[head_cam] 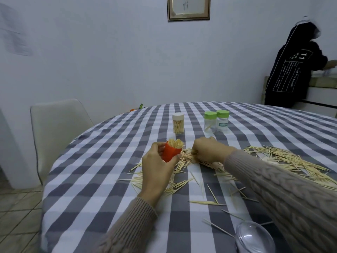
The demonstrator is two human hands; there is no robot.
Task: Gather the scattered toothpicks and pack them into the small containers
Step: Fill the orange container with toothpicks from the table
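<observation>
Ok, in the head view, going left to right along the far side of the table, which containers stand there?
White-capped container full of toothpicks → nearly empty green-lidded jar → labelled green-lidded jar, just behind and touching it.

home dining room | checked tablecloth (102, 161) | white chair (58, 123) | framed picture (188, 8) | tiled floor (16, 212)
</observation>
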